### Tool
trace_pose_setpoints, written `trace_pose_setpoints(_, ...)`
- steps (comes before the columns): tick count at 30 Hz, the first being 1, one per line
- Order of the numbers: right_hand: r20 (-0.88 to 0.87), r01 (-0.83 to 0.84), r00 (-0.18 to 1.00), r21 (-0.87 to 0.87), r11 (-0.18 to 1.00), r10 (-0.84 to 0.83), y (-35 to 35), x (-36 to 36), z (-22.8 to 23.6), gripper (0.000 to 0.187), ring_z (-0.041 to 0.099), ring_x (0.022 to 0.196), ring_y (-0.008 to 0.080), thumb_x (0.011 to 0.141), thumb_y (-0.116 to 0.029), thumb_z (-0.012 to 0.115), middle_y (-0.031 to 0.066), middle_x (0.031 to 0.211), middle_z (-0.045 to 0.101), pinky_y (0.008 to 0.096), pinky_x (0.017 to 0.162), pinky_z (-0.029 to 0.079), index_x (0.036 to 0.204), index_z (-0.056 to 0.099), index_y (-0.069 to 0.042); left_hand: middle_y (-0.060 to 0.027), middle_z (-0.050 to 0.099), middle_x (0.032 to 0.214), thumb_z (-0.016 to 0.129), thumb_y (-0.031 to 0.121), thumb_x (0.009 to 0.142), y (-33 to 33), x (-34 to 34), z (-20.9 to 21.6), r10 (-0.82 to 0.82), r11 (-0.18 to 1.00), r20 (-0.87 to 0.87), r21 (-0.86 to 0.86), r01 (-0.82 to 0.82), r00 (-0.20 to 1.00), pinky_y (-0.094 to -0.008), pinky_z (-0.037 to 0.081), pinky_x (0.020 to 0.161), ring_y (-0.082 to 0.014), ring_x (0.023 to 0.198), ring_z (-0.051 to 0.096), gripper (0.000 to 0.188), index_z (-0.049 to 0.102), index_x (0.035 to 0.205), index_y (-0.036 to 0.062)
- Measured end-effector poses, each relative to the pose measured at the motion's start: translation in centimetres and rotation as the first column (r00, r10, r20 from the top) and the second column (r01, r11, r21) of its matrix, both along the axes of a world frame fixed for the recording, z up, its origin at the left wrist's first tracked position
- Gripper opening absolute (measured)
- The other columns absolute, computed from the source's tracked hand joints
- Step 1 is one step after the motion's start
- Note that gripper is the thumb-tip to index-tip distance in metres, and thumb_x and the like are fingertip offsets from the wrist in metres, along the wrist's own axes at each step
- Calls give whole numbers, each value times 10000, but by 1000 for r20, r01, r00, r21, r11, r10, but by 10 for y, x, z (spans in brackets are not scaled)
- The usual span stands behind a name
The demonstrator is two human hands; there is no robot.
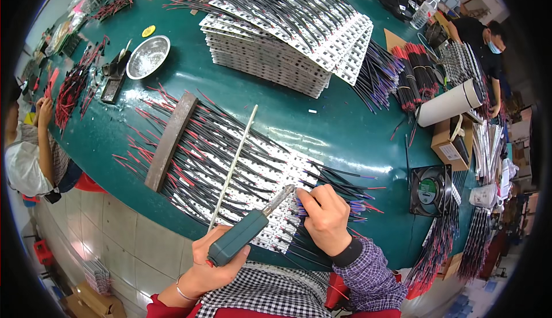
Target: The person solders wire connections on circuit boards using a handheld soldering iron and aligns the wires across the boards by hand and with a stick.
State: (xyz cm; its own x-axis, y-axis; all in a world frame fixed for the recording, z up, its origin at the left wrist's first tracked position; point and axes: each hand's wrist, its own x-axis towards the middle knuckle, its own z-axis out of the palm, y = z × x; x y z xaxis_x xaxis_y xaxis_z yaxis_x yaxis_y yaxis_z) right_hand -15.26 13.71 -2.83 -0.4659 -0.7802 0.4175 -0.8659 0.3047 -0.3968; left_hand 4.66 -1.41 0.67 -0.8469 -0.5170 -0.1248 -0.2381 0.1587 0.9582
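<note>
In my left hand [210, 263] is a soldering iron [238, 237] with a dark green handle, its metal tip reaching up and right to the white circuit board panel [261, 200]. My right hand [326, 217] is closed close to that tip, fingertips pinched at the panel's right part; what they pinch is too small to make out. Rows of black wires with red ends [221, 145] lie over the panel. A thin pale rod [233, 165] and a brown bar [171, 142] lie across the wires.
Behind stands a tall stack of white panels [261, 59] topped with wires. A metal bowl [148, 57] is at the far left. Right are a black fan [430, 190], a white roll [449, 103] and a cardboard box [449, 145]. People work at the left and far right.
</note>
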Motion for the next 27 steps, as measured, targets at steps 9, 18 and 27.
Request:
trace_pose_setpoints(9, -42, -6, 999, 72, 997, 9, 1, 0, 0, 291, 550, 731, 211, 691, -19, 653, 52, 779, 480, 332, 591, 448, 980, 682, -8, -145, 666, 849, 753, -39, 750, -1, 0, -4, -34, 998, 4, -56, 34, 999, -315, 504, 630, -239, 690, 656, 174, 673, 904, -53)
trace_pose_setpoints(18, -25, -13, 1000, 42, 999, 14, -2, 1, -3, 445, 553, 706, 256, 556, 93, 627, 88, 780, 485, 365, 559, 457, 988, 696, 7, -122, 644, 780, 754, -37, 743, -4, -5, 3, -52, 996, 13, -75, 53, 999, -305, 479, 596, -214, 646, 635, 167, 662, 882, -40)
trace_pose_setpoints(27, -14, -4, 1000, 41, 999, 4, -2, 2, -1, 441, 558, 717, 268, 557, 100, 629, 96, 790, 487, 372, 567, 468, 983, 691, 5, -116, 633, 773, 750, -36, 745, -3, 0, 2, -5, 989, -108, -147, -11, 994, -312, 472, 595, -211, 630, 602, 185, 683, 916, -53)
